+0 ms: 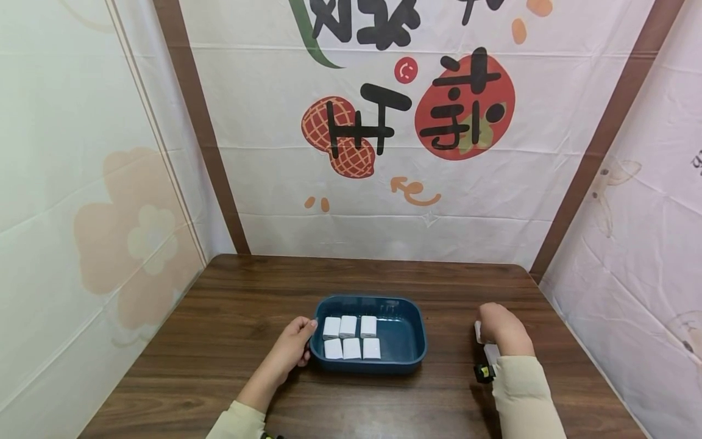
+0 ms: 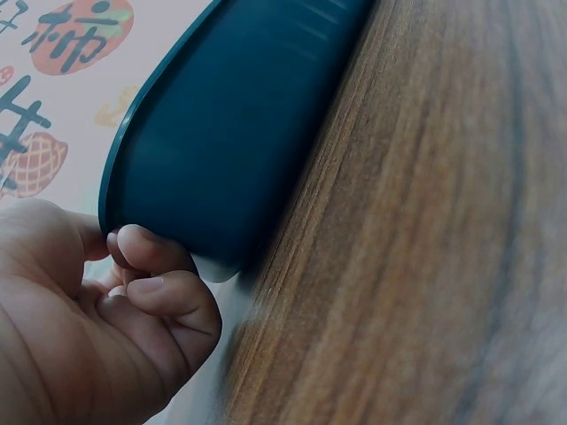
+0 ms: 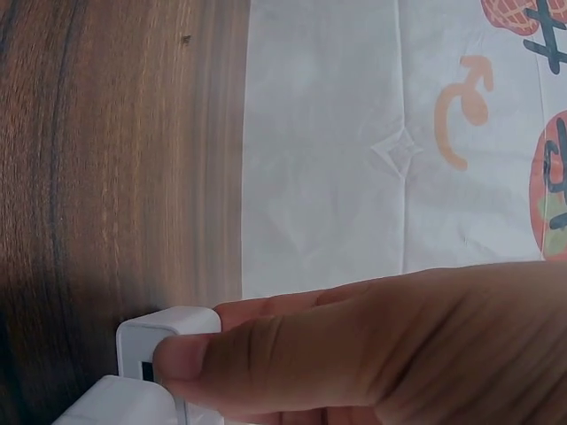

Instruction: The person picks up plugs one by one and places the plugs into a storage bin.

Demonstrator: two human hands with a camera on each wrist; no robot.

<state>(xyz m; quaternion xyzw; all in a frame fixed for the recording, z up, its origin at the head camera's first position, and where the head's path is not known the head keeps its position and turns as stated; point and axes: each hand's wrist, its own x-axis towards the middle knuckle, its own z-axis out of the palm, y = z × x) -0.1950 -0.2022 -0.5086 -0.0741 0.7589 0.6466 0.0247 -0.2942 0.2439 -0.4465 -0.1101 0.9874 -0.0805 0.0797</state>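
A dark blue rectangular tray (image 1: 367, 366) sits on the table, with several white blocks (image 1: 371, 348) in two rows toward its left side. My left hand (image 1: 293, 347) grips the tray's left end, thumb at the rim and fingers curled against the outer wall (image 2: 221, 133). Off to the right of the tray, my right hand (image 1: 503, 329) pinches a white USB charger block (image 3: 168, 320) with a dark port, thumb across its face. A second white block (image 3: 120, 404) lies right beside it, also partly visible as a white piece (image 1: 491, 353) below the hand.
The brown wood-grain table (image 1: 263, 292) runs back to a printed white cloth wall (image 1: 395, 231). Cloth walls also stand at the left (image 1: 71, 274) and right (image 1: 603, 256). A black wrist device (image 1: 484, 373) shows at the right sleeve.
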